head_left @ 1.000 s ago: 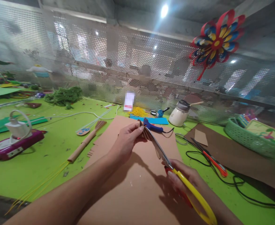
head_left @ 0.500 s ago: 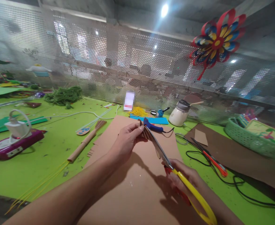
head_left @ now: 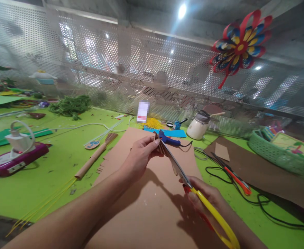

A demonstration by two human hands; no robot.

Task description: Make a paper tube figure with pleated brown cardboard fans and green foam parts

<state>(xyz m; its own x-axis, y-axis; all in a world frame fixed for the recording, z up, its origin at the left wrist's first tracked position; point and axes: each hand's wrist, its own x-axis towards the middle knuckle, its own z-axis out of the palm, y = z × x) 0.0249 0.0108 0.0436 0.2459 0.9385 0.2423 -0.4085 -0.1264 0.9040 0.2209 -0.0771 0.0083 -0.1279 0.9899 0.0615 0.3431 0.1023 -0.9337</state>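
Observation:
My left hand [head_left: 141, 155] pinches a small folded piece of brown paper [head_left: 161, 149] between thumb and fingers, above a large sheet of tan paper [head_left: 146, 207]. In my right hand [head_left: 206, 193] is a pair of scissors [head_left: 184, 178] with one yellow and one red handle. Its blades point up and away, lying along the right side of the folded paper. Whether they are cutting into it I cannot tell. Just beyond the paper lies a blue glue gun [head_left: 169, 140]. Left of the sheet rests a rolled brown paper stick [head_left: 89, 162] with a fringed end and yellow strands.
A purple power strip [head_left: 17, 162] with a white plug is at left. To the right lie dark brown paper [head_left: 245, 169], an orange-handled tool [head_left: 238, 181], a black cord and a green basket [head_left: 278, 155]. A cream jar [head_left: 197, 126] and blue paper [head_left: 177, 133] stand farther back.
Very little differs. The scissors and the folded paper have shifted slightly, and both hands stay in nearly the same place with the same holds.

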